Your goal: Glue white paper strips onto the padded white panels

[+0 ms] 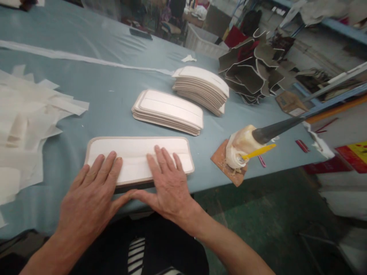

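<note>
A long white padded panel (137, 151) with a beige border lies flat at the near edge of the blue-grey table (109, 95). My left hand (91, 194) rests on the panel's near left part, fingers stretched flat. My right hand (168, 181) lies flat on its near middle, fingers spread, thumb pointing toward the left hand. Neither hand grips anything.
Two stacks of like panels (169, 110) (202, 88) sit farther back. A glue pot (241, 147) with a dark-handled brush and yellow stick stands on a brown board at right. White paper strips (31, 114) lie left; dark cut pieces (252, 72) are piled far right.
</note>
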A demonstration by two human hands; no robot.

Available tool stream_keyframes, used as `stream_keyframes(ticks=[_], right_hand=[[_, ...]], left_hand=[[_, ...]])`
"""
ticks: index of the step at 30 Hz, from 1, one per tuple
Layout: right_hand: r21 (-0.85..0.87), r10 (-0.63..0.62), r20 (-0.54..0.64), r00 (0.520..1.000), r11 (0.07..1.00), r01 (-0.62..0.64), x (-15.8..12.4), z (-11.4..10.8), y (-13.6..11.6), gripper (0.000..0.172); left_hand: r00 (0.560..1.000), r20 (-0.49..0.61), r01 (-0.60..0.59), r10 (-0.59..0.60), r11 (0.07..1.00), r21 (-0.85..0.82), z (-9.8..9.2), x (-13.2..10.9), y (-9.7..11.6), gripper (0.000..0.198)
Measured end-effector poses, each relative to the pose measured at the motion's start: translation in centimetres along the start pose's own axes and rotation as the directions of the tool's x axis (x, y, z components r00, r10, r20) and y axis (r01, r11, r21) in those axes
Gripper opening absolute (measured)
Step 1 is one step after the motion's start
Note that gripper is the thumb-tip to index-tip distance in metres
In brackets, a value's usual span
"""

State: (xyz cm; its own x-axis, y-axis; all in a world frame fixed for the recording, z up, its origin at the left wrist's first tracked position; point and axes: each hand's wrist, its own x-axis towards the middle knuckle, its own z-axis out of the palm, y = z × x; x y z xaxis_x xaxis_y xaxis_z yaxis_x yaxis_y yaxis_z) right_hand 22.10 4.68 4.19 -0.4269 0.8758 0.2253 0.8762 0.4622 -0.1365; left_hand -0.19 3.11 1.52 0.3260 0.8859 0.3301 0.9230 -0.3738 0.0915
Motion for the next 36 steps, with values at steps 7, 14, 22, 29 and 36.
stream_keyframes(ticks=[7, 14, 22, 29, 36], right_hand=[[-0.021, 0.054, 0.082, 0.995, 0.998, -0.052, -0.4, 1.1, 2.2, 0.090], [-0.060, 0.136, 0.070, 0.988, 0.989, -0.132, -2.6, 0.8, 6.3, 0.086], [-0.013, 0.128, 0.026, 0.991, 0.992, -0.128, -2.7, 1.7, 6.7, 0.085], [0.040, 0.151, 0.017, 0.988, 0.988, -0.151, -2.6, 1.6, 6.7, 0.084], [0.090, 0.163, 0.034, 0.986, 0.982, -0.166, -2.4, 1.5, 6.7, 0.084]], left_hand=[[0.998, -0.051, -0.030, 0.028, 0.999, -0.027, 0.2, 0.2, 0.0, 0.085], [1.000, 0.015, 0.018, -0.018, 1.000, 0.000, 0.0, 0.1, 0.2, 0.080], [0.995, 0.085, 0.043, -0.051, 0.995, 0.093, -0.1, 0.1, 0.2, 0.089], [0.982, 0.114, 0.134, -0.153, 0.978, 0.158, -0.6, 0.3, 0.4, 0.110], [0.978, 0.099, 0.165, -0.184, 0.971, 0.174, -0.6, 0.5, 0.8, 0.120]])
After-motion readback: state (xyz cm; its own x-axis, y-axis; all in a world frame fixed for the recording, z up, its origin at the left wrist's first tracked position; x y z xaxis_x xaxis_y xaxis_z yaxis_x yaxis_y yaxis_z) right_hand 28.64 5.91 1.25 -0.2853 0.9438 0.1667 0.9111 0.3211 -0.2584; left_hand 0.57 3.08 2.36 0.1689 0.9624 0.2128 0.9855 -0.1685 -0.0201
